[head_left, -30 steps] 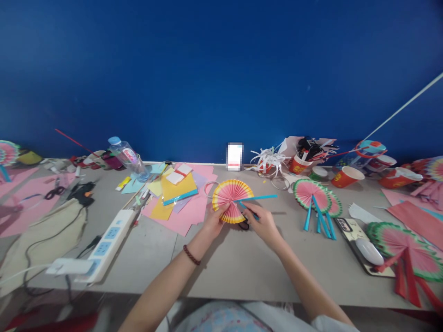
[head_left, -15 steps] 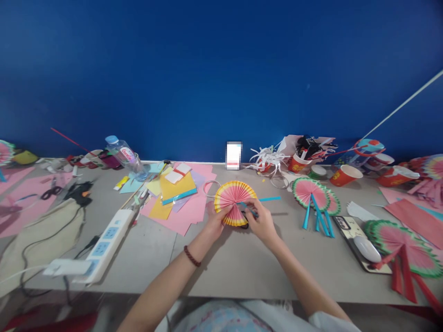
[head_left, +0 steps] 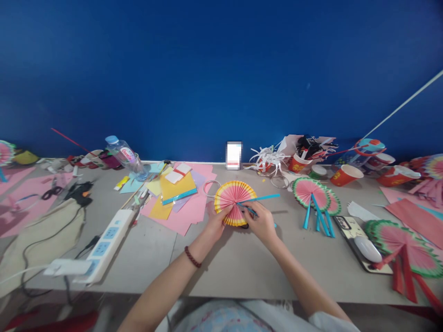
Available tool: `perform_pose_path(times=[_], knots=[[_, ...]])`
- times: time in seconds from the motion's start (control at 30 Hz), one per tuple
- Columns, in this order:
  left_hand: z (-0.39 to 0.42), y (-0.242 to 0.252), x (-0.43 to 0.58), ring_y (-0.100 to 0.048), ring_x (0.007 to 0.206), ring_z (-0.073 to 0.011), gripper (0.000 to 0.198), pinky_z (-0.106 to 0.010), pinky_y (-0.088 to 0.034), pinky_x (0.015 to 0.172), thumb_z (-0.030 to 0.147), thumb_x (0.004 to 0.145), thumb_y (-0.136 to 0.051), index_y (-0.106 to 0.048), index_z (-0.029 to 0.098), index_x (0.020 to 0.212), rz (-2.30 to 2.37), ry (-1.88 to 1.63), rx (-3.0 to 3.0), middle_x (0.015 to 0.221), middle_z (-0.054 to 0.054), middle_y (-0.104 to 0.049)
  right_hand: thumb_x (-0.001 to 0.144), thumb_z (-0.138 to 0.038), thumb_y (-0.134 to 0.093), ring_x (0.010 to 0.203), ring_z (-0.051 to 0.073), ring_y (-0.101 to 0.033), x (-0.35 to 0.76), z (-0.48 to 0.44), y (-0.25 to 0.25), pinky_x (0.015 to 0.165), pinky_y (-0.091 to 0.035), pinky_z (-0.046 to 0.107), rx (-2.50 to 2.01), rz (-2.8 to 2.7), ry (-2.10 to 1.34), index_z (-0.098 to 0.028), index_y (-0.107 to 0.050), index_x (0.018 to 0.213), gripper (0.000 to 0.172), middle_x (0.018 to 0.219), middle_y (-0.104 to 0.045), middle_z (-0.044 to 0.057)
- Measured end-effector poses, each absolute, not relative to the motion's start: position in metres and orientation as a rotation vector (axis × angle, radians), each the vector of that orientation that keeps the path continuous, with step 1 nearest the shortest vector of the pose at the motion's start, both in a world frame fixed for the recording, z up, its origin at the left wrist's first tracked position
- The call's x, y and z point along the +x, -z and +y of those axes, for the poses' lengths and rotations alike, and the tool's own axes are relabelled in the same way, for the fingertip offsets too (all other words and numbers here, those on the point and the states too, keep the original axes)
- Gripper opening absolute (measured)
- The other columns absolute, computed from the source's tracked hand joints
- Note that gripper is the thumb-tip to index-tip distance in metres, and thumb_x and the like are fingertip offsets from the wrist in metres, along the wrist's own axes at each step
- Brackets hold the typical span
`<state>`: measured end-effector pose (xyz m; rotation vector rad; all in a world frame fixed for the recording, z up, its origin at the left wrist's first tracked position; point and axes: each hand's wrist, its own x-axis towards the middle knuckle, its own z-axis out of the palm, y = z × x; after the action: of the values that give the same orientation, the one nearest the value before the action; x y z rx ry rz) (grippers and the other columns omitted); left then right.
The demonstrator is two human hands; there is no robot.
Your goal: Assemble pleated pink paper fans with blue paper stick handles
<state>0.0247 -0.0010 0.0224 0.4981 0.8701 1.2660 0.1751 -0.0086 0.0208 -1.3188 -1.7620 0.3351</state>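
A round pleated paper fan (head_left: 236, 191), pink with a yellow rim, is held just above the table in front of me. My left hand (head_left: 217, 222) grips its lower left side, the thumb lying over the pleats. Near the fan's centre, my right hand (head_left: 258, 221) has its fingers closed on a thin blue paper strip (head_left: 266, 198). The strip runs from the middle of the fan out to the right. Another blue end shows just right of the right hand. A small dark loop, partly hidden, sits below the fan.
Pink paper sheets (head_left: 197, 216) and yellow packets lie left of the fan, with a power strip (head_left: 109, 244) nearer me. To the right are finished-looking fans (head_left: 311, 193), a phone (head_left: 346, 230) with a mouse (head_left: 367, 249), and red paper cups (head_left: 346, 175). A plastic bottle (head_left: 126, 154) leans behind.
The blue strip's outer part now tilts and shows more of its length along the fan's right side. The right fingers have shifted slightly; the left hand and fan stay in place.
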Motion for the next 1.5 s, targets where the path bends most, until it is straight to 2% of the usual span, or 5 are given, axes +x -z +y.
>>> perform_pose_path(times=[0.2, 0.43, 0.7, 1.1, 1.5], knots=[[-0.0015, -0.023, 0.0258, -0.068, 0.092, -0.0242, 0.047, -0.039, -0.052, 0.089, 0.027, 0.055, -0.085, -0.068, 0.016, 0.097, 0.867, -1.295, 0.506, 0.096, -0.008, -0.072, 0.084, -0.016, -0.05, 0.063, 0.012, -0.062, 0.1735, -0.0107, -0.0212, 0.062, -0.045, 0.022, -1.329, -1.827, -0.162, -0.021, -0.067, 0.096, 0.022, 0.087, -0.071, 0.003], [-0.0029, -0.0207, 0.0276, -0.069, 0.091, -0.0241, 0.046, -0.038, -0.054, 0.087, 0.028, 0.057, -0.085, -0.068, 0.016, 0.098, 0.873, -1.319, 0.535, 0.097, -0.008, -0.073, 0.085, -0.016, -0.049, 0.062, 0.012, -0.062, 0.1711, -0.0126, -0.0202, 0.06, -0.044, 0.021, -1.357, -1.844, -0.122, -0.022, -0.068, 0.096, 0.023, 0.086, -0.071, 0.002], [-0.0035, -0.0183, 0.0295, -0.068, 0.093, -0.0255, 0.048, -0.042, -0.052, 0.09, 0.027, 0.055, -0.085, -0.067, 0.016, 0.098, 0.901, -1.34, 0.507, 0.097, -0.008, -0.073, 0.086, -0.013, -0.048, 0.072, 0.013, -0.066, 0.1666, -0.014, -0.019, 0.064, -0.046, 0.021, -1.361, -1.85, -0.042, -0.022, -0.068, 0.099, 0.026, 0.091, -0.073, 0.002], [-0.0041, -0.0227, 0.0274, -0.067, 0.095, -0.0256, 0.047, -0.041, -0.05, 0.092, 0.027, 0.055, -0.085, -0.068, 0.015, 0.098, 0.912, -1.303, 0.484, 0.097, -0.008, -0.073, 0.09, -0.017, -0.046, 0.089, 0.018, -0.067, 0.1683, -0.0137, -0.0157, 0.081, -0.053, 0.028, -1.3, -1.867, -0.258, -0.023, -0.067, 0.107, 0.028, 0.102, -0.072, 0.005], [-0.0027, -0.0228, 0.0262, -0.068, 0.092, -0.0255, 0.043, -0.041, -0.052, 0.089, 0.027, 0.055, -0.085, -0.068, 0.015, 0.093, 0.916, -1.315, 0.504, 0.093, -0.008, -0.072, 0.089, -0.016, -0.046, 0.094, 0.019, -0.067, 0.1681, -0.013, -0.0143, 0.085, -0.052, 0.031, -1.269, -1.832, -0.367, -0.022, -0.068, 0.105, 0.028, 0.101, -0.071, 0.006]])
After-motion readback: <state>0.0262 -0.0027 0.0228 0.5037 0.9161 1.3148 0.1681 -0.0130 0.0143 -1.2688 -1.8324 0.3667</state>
